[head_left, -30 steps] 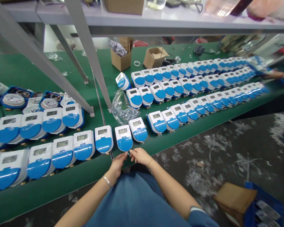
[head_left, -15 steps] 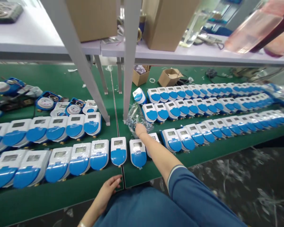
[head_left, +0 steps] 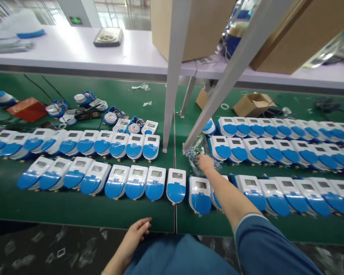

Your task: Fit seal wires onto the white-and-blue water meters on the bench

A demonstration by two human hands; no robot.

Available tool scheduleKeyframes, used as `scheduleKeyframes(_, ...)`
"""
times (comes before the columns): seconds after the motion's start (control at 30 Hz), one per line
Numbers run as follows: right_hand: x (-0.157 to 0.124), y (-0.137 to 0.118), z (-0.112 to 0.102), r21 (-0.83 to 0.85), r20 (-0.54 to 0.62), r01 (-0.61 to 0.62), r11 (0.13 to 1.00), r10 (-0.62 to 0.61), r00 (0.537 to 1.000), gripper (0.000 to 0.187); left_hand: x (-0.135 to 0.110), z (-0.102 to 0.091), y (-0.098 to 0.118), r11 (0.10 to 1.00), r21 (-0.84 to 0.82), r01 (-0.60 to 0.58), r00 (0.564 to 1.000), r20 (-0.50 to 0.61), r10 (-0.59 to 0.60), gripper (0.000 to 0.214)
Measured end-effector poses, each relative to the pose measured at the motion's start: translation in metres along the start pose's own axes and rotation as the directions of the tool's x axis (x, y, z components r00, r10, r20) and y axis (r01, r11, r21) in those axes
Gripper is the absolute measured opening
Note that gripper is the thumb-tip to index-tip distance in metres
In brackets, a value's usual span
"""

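Head view shows the left hand [head_left: 137, 231] loosely curled near the edge of the table [head_left: 74, 211], apart from the right hand [head_left: 205, 165] at the clear bag [head_left: 200, 143] behind the front meters [head_left: 200, 195], its grip hidden; a light pinch, with forearm [head_left: 226, 187] lifted, should work best.

Green bench [head_left: 103, 212]: I see rows of blue-and-white meters [head_left: 176, 185] along its length, a clear bag [head_left: 201, 145] among them, and farther back a ring [head_left: 224, 106], cartons [head_left: 253, 105] and an orange block [head_left: 27, 109]. Pale shelf [head_left: 63, 47]: I note boxes [head_left: 210, 28]. Dark floor [head_left: 76, 233]: I find scattered plastic scraps [head_left: 87, 255].
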State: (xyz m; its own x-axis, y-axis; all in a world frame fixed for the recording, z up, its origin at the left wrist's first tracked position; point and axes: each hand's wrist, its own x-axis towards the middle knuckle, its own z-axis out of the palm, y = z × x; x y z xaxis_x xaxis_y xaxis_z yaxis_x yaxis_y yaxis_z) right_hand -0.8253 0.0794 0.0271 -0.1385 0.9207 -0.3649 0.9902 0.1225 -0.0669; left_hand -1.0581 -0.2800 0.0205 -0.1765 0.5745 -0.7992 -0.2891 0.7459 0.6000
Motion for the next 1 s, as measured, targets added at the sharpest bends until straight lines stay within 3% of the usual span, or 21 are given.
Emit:
scheduleKeyframes(0.1,-0.006,0.010,-0.015,0.103,-0.068,-0.050,0.993,0.057,0.996,0.025,-0.001,0.007,0.007,0.999,-0.010,-0.032,0.999,-0.006,0.032,0.045)
scheduleKeyframes(0.2,-0.034,0.010,-0.032,0.433,-0.131,-0.036,0.901,0.102,0.986,0.025,-0.009,0.028,0.024,0.995,-0.006,-0.096,0.995,0.035,0.096,0.040)
scheduleKeyframes(0.27,-0.074,0.002,-0.038,0.627,-0.169,0.071,0.776,0.046,0.984,0.026,-0.017,0.051,0.040,0.988,-0.068,-0.138,0.986,0.083,0.144,0.041)
scheduleKeyframes(0.33,-0.127,-0.010,-0.035,0.675,-0.235,0.211,0.707,-0.065,0.970,0.021,-0.026,0.077,0.058,0.969,-0.207,-0.135,0.975,0.145,0.166,0.046)
scheduleKeyframes(0.43,-0.207,-0.028,-0.014,0.612,-0.262,0.357,0.705,-0.245,0.933,0.009,-0.031,0.115,0.075,0.920,-0.385,-0.072,0.962,0.216,0.165,0.048)
scheduleKeyframes(0.53,-0.256,-0.033,0.012,0.560,-0.237,0.429,0.709,-0.359,0.903,0.013,-0.026,0.140,0.074,0.929,-0.358,-0.089,0.973,0.169,0.158,0.042)
scheduleKeyframes(0.63,-0.269,-0.021,0.027,0.596,-0.224,0.458,0.660,-0.411,0.884,0.014,-0.018,0.145,0.058,0.953,-0.269,-0.138,0.981,0.094,0.169,0.036)
scheduleKeyframes(0.73,-0.263,-0.002,0.032,0.569,-0.248,0.481,0.667,-0.419,0.873,0.024,-0.017,0.138,0.044,0.974,-0.165,-0.153,0.980,0.104,0.171,0.032)
scheduleKeyframes(0.8,-0.258,0.007,0.037,0.480,-0.235,0.531,0.698,-0.481,0.845,0.033,-0.022,0.133,0.039,0.981,-0.084,-0.176,0.964,0.187,0.189,0.031)
scheduleKeyframes(0.9,-0.253,0.012,0.048,0.370,-0.189,0.601,0.709,-0.576,0.796,0.031,-0.032,0.128,0.038,0.976,0.012,-0.217,0.913,0.357,0.199,0.032)
scheduleKeyframes(1.0,-0.250,0.012,0.057,0.380,-0.235,0.586,0.716,-0.538,0.809,0.029,-0.042,0.120,0.042,0.977,-0.003,-0.215,0.851,0.490,0.189,0.031)
